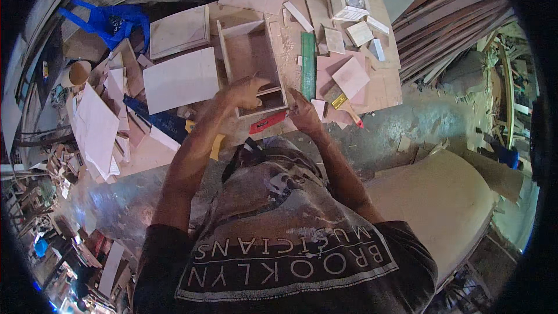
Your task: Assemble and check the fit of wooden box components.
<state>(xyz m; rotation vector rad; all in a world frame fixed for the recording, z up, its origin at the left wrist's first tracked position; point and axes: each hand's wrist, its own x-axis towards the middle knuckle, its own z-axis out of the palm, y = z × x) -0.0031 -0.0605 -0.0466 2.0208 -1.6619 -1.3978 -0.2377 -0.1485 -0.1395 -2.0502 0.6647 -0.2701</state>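
Note:
An open wooden box with thin pale walls lies on the worktable, its near end towards me. My left hand reaches over its left wall, fingers bent around a narrow crosspiece near that end. At the near right corner, my right hand has its fingers closed against the outside of the box wall. A red-handled tool lies just below the box, close to the right thumb; whether the thumb touches it I cannot tell. My palms hide part of the near walls.
Flat pale boards lie left of the box, near a dark blue handsaw. To the right are a green strip, a paintbrush, small wood pieces and a small wooden frame. A blue bag sits far left.

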